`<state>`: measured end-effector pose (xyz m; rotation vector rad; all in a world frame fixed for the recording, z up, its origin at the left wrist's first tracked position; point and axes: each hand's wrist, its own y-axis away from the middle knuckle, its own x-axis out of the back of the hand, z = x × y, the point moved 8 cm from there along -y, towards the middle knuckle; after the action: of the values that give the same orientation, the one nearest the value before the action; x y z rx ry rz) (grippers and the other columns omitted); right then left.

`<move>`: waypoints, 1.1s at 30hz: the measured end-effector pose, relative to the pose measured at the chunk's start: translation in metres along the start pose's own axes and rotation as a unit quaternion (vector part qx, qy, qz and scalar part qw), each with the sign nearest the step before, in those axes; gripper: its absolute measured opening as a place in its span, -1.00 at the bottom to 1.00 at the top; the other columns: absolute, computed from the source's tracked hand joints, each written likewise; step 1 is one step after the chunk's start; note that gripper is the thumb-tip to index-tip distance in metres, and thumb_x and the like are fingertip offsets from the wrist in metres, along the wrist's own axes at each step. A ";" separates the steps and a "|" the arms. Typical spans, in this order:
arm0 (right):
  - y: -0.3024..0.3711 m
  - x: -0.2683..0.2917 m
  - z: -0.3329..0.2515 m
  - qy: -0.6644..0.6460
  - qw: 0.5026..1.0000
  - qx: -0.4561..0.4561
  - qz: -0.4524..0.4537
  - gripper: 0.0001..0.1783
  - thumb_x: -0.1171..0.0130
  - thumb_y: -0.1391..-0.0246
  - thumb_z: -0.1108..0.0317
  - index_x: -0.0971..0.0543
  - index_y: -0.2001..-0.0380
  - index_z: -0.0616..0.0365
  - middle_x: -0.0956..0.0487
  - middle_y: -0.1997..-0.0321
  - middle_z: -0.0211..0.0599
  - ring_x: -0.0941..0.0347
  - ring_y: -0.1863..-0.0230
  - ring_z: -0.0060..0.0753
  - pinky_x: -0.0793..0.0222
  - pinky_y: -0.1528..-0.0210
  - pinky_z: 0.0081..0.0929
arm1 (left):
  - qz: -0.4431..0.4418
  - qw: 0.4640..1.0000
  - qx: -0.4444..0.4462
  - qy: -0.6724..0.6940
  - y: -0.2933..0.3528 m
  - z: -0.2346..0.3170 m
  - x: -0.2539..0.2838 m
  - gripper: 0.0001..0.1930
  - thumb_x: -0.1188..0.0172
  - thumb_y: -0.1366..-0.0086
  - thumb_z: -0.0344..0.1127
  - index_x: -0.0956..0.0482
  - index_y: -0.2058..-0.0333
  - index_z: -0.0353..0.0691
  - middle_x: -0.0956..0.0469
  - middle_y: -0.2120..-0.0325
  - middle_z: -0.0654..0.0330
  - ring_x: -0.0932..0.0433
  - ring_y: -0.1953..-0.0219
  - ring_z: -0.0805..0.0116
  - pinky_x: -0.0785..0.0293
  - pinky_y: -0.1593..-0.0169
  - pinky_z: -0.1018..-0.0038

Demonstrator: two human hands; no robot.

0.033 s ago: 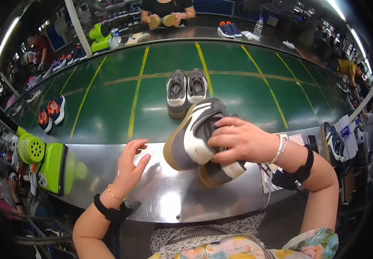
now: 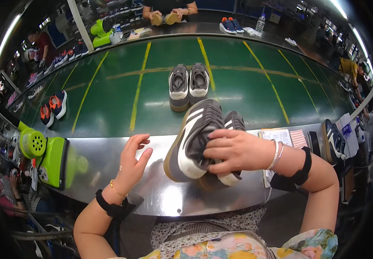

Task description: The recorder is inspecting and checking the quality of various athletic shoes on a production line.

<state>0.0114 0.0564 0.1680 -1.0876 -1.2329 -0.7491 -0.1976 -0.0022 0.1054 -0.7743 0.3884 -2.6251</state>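
Two shoes now both show toes past the right hand.

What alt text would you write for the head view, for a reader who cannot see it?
A person's right hand grips a pair of dark, white-striped shoes over a metal worktop, while the open left hand holds nothing beside them. Beyond, a similar pair stands on a green surface with yellow lines.

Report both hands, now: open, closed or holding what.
Left hand: open, holding nothing.
Right hand: closed, holding the nearer pair of dark sneakers.
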 end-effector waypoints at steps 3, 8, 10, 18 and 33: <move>-0.020 -0.057 -0.068 -0.046 0.995 0.036 -0.080 -0.85 -0.06 0.20 0.36 -0.51 0.45 0.06 -0.46 0.12 -0.29 -0.32 -0.07 -0.29 -0.10 -0.26 -0.26 | -0.106 0.992 -0.063 -0.040 0.026 0.018 -0.025 -0.69 -0.12 -0.15 -0.41 -0.42 0.10 -0.29 -0.43 0.16 0.06 -0.47 0.13 0.23 -0.40 0.07 0.39; 0.020 -0.036 -0.066 -0.040 0.980 -0.177 0.075 -0.66 -0.10 0.20 0.46 -0.50 0.23 0.09 -0.41 0.01 -0.21 -0.31 -0.08 -0.21 -0.22 -0.12 -0.30 | -0.167 0.983 -0.014 -0.081 0.059 0.013 -0.032 -0.65 -0.13 -0.18 -0.34 -0.38 0.06 -0.29 -0.41 0.11 0.09 -0.44 0.09 0.27 -0.39 0.03 0.40; 0.055 -0.027 -0.055 -0.065 0.919 -0.349 0.170 -0.58 -0.11 0.14 0.48 -0.43 0.10 0.12 -0.38 0.00 -0.16 -0.34 -0.03 -0.14 -0.27 -0.04 -0.31 | -0.196 0.974 0.105 -0.040 0.068 -0.006 -0.030 -0.55 -0.13 -0.20 -0.26 -0.30 -0.04 -0.27 -0.36 0.05 0.07 -0.41 0.06 0.28 -0.38 0.01 0.39; 0.119 -0.129 -0.056 -0.448 0.582 -0.615 0.287 -0.21 -0.23 0.01 0.18 -0.12 -0.20 0.23 -0.32 -0.08 0.06 -0.36 -0.02 -0.28 -0.37 0.06 -0.45 | -0.196 0.954 0.225 0.029 0.101 -0.008 -0.071 -0.32 -0.15 -0.12 -0.37 -0.09 -0.20 -0.26 -0.26 -0.02 0.00 -0.35 0.03 0.29 -0.36 0.01 0.39; 0.105 -0.160 -0.069 -0.665 0.303 -0.436 0.525 -0.52 0.24 -0.06 0.56 -0.25 -0.12 0.23 -0.39 -0.06 -0.18 -0.36 -0.04 -0.33 -0.31 -0.07 -0.45 | -0.055 0.797 0.342 0.495 0.135 -0.024 -0.073 -0.53 0.14 -0.07 -0.58 -0.23 -0.03 -0.38 -0.37 0.09 0.11 -0.42 0.09 0.32 -0.39 0.03 0.44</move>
<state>0.0976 0.0116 -0.0113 -3.3064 -0.6656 1.1140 -0.1176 -0.0879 0.0038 0.8707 -0.3827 -2.7332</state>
